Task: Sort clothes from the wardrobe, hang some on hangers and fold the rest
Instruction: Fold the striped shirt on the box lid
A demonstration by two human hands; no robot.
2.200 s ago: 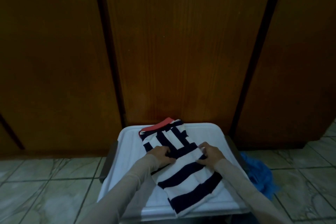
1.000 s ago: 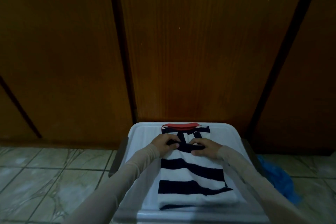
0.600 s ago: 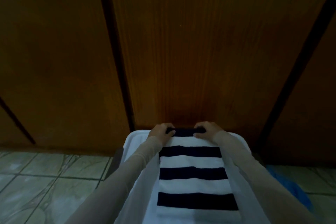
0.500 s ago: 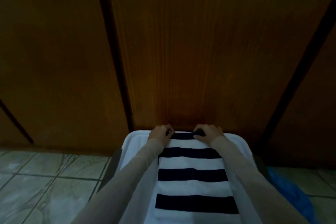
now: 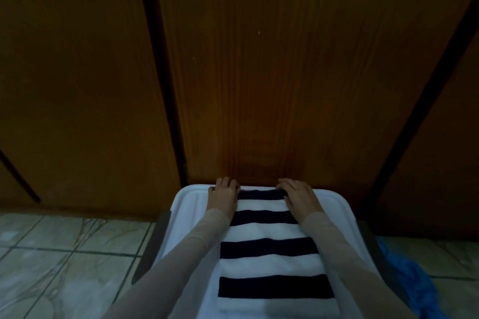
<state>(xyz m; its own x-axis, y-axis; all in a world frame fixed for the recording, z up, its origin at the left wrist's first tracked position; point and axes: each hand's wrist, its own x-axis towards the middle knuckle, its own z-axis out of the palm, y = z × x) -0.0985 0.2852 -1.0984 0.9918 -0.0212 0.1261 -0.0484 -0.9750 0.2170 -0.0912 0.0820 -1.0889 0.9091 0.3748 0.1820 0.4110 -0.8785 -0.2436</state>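
The striped garment [image 5: 272,248] lies folded lengthwise on the white lid [image 5: 186,204] before the wardrobe doors [image 5: 272,72]. The left hand [image 5: 224,195] and right hand [image 5: 298,195] press flat, fingers extended (gripping nothing), on its far corners. Next, probably, a crosswise fold, needing pinched corners.

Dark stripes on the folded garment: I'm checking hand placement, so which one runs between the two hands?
The farthest dark stripe, by the wardrobe, spans from left hand to right hand.
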